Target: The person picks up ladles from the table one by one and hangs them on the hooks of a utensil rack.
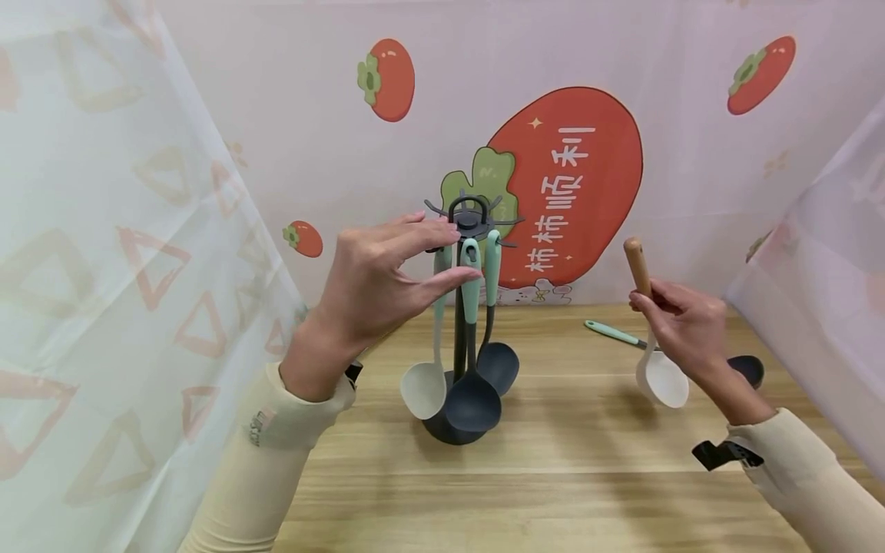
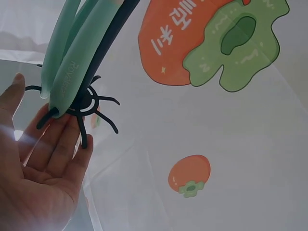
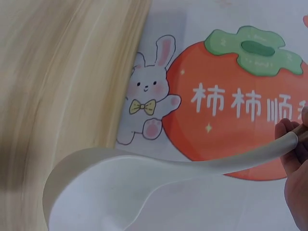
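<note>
My left hand [image 1: 387,269] is at the top of a dark utensil rack [image 1: 452,436], fingers extended beside its hooks and thumb apart, in front of the hanging handles. From the hooks hang a white ladle [image 1: 423,390] and two dark ladles, one in front [image 1: 473,402] and one behind [image 1: 503,367], all with mint-green handles [image 2: 79,67]. At the right, my right hand [image 1: 681,319] grips the wooden handle of a white ladle [image 1: 665,380], its bowl downward. In the right wrist view this ladle's bowl [image 3: 103,192] fills the lower left.
Behind my right hand a utensil with a mint-green handle [image 1: 611,332] lies on the wooden table [image 1: 539,491]; a dark bowl [image 1: 747,370] shows beyond the wrist. White cloth with printed persimmons [image 1: 390,81] hangs at the back and both sides.
</note>
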`<state>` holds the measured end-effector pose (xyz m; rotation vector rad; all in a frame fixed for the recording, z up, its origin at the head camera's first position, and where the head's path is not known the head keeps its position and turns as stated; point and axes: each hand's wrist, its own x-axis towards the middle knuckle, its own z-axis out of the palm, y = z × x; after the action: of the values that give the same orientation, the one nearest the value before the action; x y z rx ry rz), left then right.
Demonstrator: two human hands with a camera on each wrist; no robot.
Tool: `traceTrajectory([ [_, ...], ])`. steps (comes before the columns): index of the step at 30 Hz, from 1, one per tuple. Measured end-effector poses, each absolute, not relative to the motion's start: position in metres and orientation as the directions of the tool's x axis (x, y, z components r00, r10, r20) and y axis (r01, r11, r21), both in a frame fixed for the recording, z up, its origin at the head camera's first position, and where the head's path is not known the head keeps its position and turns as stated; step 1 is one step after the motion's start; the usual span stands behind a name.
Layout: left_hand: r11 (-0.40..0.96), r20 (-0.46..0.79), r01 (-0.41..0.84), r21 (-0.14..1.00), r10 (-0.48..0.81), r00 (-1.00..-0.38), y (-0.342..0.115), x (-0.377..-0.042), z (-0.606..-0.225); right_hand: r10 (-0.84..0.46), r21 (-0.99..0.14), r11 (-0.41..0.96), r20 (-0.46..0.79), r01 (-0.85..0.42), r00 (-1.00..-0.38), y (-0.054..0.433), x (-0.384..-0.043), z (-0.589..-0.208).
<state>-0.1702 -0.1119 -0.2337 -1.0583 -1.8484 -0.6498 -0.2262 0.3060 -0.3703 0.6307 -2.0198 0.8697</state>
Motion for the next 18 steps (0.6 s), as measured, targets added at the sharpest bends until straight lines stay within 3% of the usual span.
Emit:
traceTrajectory([
  [7, 0.556, 0.889, 0.831, -0.034, 0.397, -0.229, -0.106, -0.167, -0.233, -0.146, -0.349, 0.599, 0.838, -0.721, -0.526, 0.289, -0.227, -0.361],
  [18, 0.631, 0.904, 0.774, -0.043, 0.354, -0.238, -0.096, -0.164, -0.233, -0.168, -0.316, 0.527, 0.871, -0.789, -0.461, 0.262, -0.231, -0.345],
])
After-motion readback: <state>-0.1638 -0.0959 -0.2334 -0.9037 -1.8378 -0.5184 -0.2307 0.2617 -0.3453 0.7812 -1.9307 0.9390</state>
